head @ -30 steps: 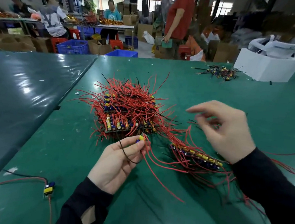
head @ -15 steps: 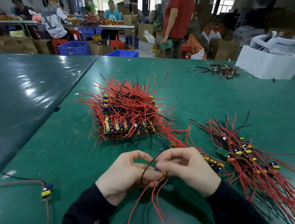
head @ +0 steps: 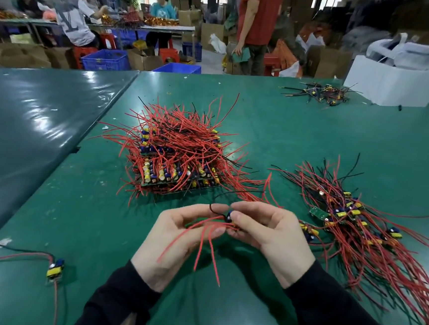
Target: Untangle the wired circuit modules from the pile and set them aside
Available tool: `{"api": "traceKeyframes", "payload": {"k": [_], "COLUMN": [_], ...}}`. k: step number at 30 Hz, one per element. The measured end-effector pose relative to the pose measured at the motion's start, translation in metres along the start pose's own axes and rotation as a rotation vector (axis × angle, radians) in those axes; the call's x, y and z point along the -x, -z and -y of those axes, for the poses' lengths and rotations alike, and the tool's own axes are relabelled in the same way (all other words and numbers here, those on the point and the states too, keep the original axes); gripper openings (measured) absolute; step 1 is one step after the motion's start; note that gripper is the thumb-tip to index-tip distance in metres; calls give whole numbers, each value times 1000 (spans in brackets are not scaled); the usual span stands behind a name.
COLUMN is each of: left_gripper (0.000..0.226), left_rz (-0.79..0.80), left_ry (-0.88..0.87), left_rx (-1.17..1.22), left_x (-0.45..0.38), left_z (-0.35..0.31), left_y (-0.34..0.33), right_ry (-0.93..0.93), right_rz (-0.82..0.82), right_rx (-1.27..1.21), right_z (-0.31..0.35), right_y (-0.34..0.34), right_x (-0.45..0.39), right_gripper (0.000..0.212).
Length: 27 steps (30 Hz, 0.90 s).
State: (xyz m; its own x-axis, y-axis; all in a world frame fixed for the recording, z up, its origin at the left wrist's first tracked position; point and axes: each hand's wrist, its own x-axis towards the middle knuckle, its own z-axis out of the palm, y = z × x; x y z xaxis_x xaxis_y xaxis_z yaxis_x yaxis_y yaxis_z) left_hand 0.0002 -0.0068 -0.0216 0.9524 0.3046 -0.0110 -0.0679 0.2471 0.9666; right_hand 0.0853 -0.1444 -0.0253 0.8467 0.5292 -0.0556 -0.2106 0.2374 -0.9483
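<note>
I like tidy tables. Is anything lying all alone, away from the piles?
Yes. One wired module lies by itself near the table's left front edge, far from the main pile and the sorted pile.

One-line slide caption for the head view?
Both hands pinch one wired module between tangled pile and sorted pile.

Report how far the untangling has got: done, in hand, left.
Done: a spread of freed modules lies set aside on the right. In hand: both the left hand and right hand pinch one module, red leads dangling. Left: the big tangled pile remains, so much is left.
</note>
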Motion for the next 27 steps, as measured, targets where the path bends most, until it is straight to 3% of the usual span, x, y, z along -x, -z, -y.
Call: {"api": "traceKeyframes", "payload": {"k": [3, 9, 13, 16, 18, 24, 27], "left_gripper": [31, 21, 19, 26, 27, 12, 4], "left_rz": [-92, -14, -31, -2, 0, -95, -175], "left_ry": [-110, 30, -60, -117, -133, -217, -191], "left_rx": [-73, 146, 48, -31, -61, -176, -143], "left_x": [-1, -1, 1, 2, 2, 1, 1], "left_z": [6, 2, 0, -1, -2, -2, -2], "left_y": [-4, -3, -4, -3, -2, -8, -9], "right_ry": [-21, -117, -159, -160, -172, -170, -102], "right_rz": [45, 120, 183, 234, 243, 251, 268], "right_rx": [38, 22, 106, 126, 88, 70, 195], "right_z": [0, 11, 12, 13, 13, 13, 13], "right_y": [-2, 2, 4, 2, -1, -3, -4], "right_x": [4, 6, 7, 8, 10, 14, 14], "right_gripper": [13, 42, 52, 48, 34, 22, 26]}}
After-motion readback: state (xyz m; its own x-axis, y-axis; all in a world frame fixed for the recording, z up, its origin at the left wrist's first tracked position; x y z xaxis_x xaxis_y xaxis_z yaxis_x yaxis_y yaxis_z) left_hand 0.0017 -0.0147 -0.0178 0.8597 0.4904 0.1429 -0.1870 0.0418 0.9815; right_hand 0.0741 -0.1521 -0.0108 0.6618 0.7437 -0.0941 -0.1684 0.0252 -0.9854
